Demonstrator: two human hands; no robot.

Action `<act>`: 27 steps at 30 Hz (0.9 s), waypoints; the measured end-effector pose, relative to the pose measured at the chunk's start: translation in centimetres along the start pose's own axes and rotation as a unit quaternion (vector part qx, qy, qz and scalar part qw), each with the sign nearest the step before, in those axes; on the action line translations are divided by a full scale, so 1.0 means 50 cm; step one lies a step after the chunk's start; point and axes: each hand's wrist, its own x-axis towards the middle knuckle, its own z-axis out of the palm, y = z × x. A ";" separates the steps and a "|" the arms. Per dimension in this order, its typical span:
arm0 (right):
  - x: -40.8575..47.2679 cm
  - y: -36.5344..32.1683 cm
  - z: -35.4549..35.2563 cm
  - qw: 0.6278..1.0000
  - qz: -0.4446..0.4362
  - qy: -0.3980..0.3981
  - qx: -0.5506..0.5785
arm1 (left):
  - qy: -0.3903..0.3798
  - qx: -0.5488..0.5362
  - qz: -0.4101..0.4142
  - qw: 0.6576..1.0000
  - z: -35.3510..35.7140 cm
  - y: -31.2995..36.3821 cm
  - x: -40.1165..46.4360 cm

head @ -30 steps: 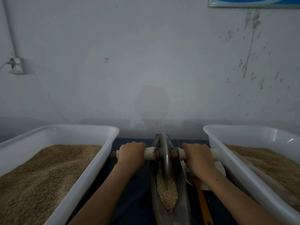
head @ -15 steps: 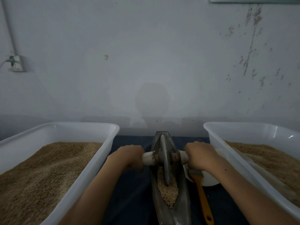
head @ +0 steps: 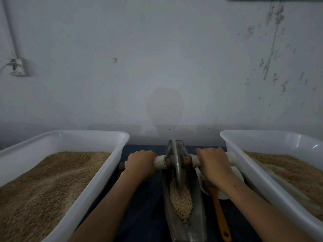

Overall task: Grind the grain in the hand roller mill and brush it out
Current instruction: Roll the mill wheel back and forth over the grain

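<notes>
A narrow boat-shaped metal trough (head: 198,210) lies lengthwise between two tubs, with pale grain (head: 181,201) heaped along its groove. A thin metal wheel (head: 176,165) stands upright in the groove near the far end, on a cross axle with white handles (head: 160,161). My left hand (head: 141,163) grips the left handle. My right hand (head: 214,163) grips the right handle. A brush with an orange handle (head: 219,212) lies on the dark cloth just right of the trough, its head hidden under my right wrist.
A white tub (head: 97,179) full of grain stands on the left and another white tub (head: 248,173) with grain on the right, both close to my forearms. A white dish (head: 225,194) sits under my right wrist. The wall is right behind; a socket (head: 17,67) hangs at left.
The wheel rolled toward me along the trough and has now rolled back to the far end, my hands moving with it on the handles.
</notes>
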 end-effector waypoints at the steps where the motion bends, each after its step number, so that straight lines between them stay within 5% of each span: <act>1: 0.000 0.000 -0.006 1.000 -0.001 -0.025 -0.001 | -0.007 0.005 0.002 1.000 -0.001 0.000 0.000; 10: 0.006 0.016 -0.052 0.972 -0.035 -0.231 0.012 | -0.141 0.011 0.005 0.990 -0.020 0.002 -0.002; 21: 0.005 0.008 0.006 0.999 0.018 -0.037 0.021 | 0.032 0.036 -0.014 0.999 -0.010 0.020 -0.007; 27: 0.004 0.010 -0.007 0.995 0.016 -0.091 0.038 | 0.035 0.063 -0.004 0.997 -0.012 0.021 -0.005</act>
